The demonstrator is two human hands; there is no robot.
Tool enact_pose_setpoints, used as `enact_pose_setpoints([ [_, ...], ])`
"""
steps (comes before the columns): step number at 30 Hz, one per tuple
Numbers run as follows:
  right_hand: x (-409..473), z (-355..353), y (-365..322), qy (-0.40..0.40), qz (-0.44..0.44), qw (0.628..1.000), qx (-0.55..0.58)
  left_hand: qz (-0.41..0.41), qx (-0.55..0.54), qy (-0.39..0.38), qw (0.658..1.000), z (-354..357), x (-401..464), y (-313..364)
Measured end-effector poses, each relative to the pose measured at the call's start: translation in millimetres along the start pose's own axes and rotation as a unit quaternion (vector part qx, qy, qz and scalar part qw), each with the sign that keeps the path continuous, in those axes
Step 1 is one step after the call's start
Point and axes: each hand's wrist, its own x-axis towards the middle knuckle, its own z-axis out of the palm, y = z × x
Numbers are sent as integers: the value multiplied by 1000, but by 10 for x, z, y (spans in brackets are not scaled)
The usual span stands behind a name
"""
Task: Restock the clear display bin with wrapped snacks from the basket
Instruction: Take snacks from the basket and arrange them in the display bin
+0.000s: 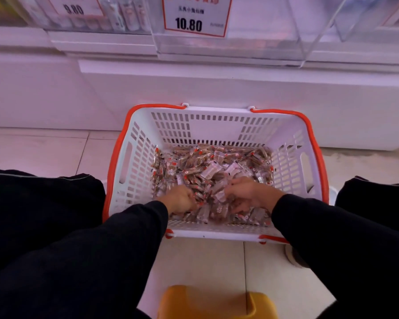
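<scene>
Both hands, left (pixel 179 199) and right (pixel 249 194), dig into small clear-wrapped brown snacks (pixel 207 166) inside the white slotted plastic basket (pixel 217 125) on the floor, fingers curled, grasping packets; the clear plastic display bin (pixel 263 42) sits above.

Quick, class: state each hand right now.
Left hand: gripping wrapped snacks in the basket.
Right hand: curled around wrapped snacks too.
</scene>
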Motion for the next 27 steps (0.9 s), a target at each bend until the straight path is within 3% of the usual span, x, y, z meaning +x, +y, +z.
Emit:
enact_pose_setpoints([
  [3,-17,17,102,-4,12,999,-43,24,63,1,998,59,-13,-18],
  [8,9,31,191,90,-80,971,-206,74,151,-22,986,89,-3,-20],
  [14,-9,113,149,143,-133,965,-177,87,182,-14,979,95,41,-14],
  [17,1,138,10,184,-154,965,-108,97,186,-22,978,113,58,-30],
  [22,14,185,-88,131,-143,978,-76,145,192,7,971,174,74,-90],
  [27,-4,263,-154,58,-61,993,-88,197,163,22,966,141,114,-49],
])
